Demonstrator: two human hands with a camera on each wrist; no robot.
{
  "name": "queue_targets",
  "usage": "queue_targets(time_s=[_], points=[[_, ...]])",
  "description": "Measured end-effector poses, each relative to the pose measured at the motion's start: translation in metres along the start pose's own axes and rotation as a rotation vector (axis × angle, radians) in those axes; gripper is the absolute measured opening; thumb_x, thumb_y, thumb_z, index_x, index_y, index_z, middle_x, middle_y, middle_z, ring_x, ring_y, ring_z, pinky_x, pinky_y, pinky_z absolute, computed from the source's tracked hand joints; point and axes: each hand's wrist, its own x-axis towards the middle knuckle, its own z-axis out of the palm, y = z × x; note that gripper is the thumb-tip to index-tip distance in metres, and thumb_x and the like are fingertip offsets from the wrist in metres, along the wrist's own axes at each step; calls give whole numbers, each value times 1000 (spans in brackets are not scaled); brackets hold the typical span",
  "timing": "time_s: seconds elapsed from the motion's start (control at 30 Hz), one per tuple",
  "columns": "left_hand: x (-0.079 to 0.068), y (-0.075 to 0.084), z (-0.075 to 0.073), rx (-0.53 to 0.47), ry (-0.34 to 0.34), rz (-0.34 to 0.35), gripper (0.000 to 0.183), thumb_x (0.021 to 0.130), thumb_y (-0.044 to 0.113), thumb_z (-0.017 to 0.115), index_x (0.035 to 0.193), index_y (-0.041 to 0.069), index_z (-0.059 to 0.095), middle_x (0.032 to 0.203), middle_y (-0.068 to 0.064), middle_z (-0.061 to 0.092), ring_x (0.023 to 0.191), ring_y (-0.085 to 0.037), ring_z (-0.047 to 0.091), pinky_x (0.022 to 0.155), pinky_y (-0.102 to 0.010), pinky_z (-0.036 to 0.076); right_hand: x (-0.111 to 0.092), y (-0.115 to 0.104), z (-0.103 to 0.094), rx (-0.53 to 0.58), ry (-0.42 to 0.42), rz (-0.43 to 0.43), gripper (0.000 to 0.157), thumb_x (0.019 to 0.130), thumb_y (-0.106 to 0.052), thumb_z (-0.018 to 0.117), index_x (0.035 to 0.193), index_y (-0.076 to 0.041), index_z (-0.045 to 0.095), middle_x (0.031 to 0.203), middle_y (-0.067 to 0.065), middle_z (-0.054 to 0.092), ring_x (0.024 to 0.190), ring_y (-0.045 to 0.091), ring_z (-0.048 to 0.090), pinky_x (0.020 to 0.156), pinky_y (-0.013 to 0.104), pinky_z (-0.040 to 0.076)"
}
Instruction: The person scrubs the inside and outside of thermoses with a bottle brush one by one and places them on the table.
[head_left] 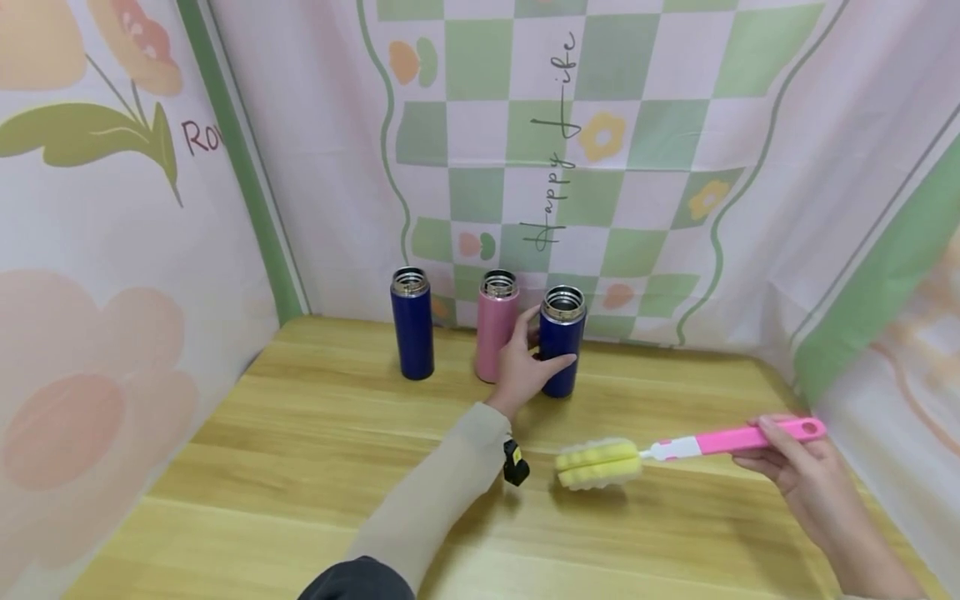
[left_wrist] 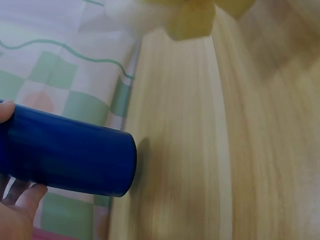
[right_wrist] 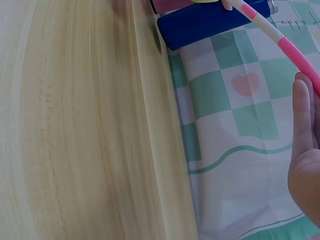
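My left hand grips a dark blue bottle with an uncovered metal mouth, thumb across its front. In the left wrist view, this blue bottle has its base by the wooden surface; I cannot tell whether it touches. Off to the right, my right hand holds a bottle brush by its pink handle. The brush's yellow and white sponge head points left, in front of that bottle. Just left of the gripped bottle stands a pink bottle, partly hidden by my left hand.
Another dark blue bottle, lidless and upright, stands farther left. All are at the back of the wooden table, near a green-and-white checked cloth. Patterned cloth also hangs along both sides.
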Motion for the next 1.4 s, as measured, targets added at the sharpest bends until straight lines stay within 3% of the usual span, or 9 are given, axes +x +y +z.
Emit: queue_targets(time_s=[0.23,0.47,0.87,1.07,1.4], points=[[5,-9,3,42,18,9,88,75,24,91,149,27,44,121,-7,61,108,-17,64,91,-35,52,-5,-2,1,-12,53,17,43,104,13,21,118,13,62,104,24,68,96,33,71,81,39,55],[10,-12,6,136,-3,55,89,76,32,90,151,32,42,121,-7,62,108,-16,64,90,-33,52,-3,-3,0,15,30,16,44,103,14,19,116,15,62,104,26,69,97,34,71,81,40,54],[17,-15,13,256,-24,57,89,79,39,87,153,35,38,120,-4,63,107,-15,62,90,-37,51,-6,-1,-2,62,37,-2,42,103,14,19,117,17,58,105,28,68,98,36,70,83,41,54],[18,-10,15,328,-29,76,89,81,38,85,154,30,36,117,-6,64,106,-18,63,89,-38,52,-7,1,-3,71,48,-11,41,104,13,19,117,16,58,105,29,67,99,36,70,83,42,54],[16,5,23,402,-42,-42,88,85,38,80,158,33,30,140,3,59,114,-19,65,93,-38,52,-2,6,-1,-9,52,2,39,103,15,23,115,14,60,103,27,69,95,33,71,80,40,55]])
